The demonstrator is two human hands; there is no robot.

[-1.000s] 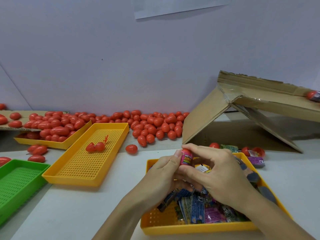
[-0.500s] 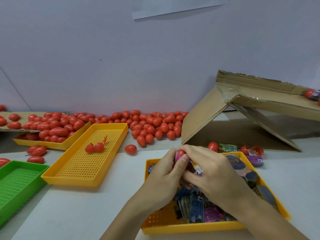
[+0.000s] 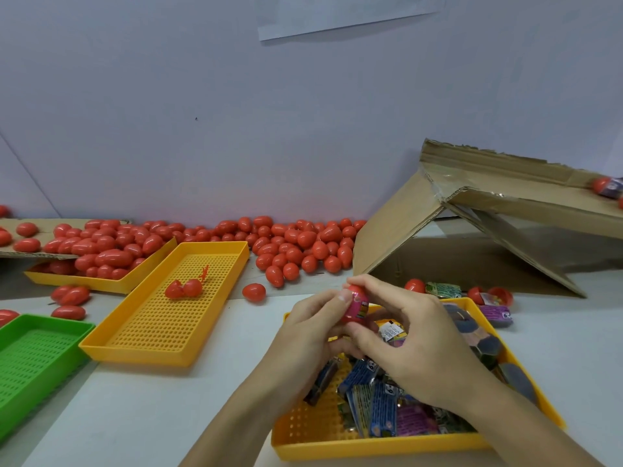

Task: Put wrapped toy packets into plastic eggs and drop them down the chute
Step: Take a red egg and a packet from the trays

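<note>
Both my hands are up over the yellow perforated tray of wrapped toy packets (image 3: 387, 446), pinching one small red plastic egg (image 3: 355, 303) with a pink packet showing inside it. My left hand (image 3: 306, 335) curls around its near side, and my right hand (image 3: 414, 342) grips it from the top and bottom. The brown cardboard chute (image 3: 505, 203) sits beyond my right hand, and the loose pile of red plastic eggs (image 3: 296, 247) is past my left on the bench (image 3: 168, 416).
</note>
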